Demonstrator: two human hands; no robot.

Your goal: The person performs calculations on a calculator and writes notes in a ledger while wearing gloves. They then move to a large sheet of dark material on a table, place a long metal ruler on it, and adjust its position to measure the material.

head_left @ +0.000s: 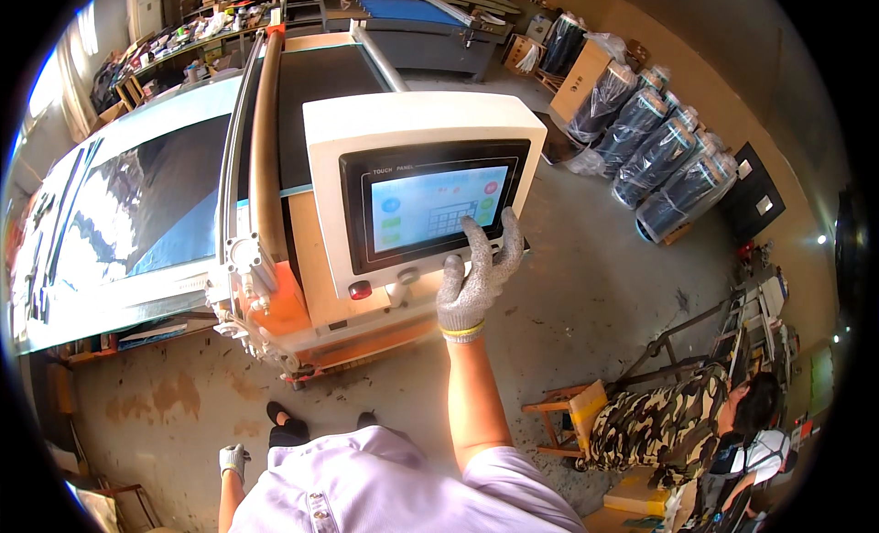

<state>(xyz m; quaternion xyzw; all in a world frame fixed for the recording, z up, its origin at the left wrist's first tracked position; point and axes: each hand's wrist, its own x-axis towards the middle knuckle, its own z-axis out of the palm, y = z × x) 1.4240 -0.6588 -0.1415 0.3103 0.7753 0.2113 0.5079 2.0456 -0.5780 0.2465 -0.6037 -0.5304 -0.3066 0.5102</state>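
Gloved right hand [476, 277] touches touch panel [430, 208]; left hand [233, 460] hangs.

A rectangular touch screen [438, 206] sits in a black bezel on the front of a cream control box [417, 130], glowing pale blue with small round coloured icons and a grid of keys. To the right, along the wall, plastic-wrapped rolls [661, 153] lie side by side, dark with bluish ends. A tall brown cardboard box [580, 79] stands just behind them. A yellow carton [638, 494] lies on the floor at lower right.
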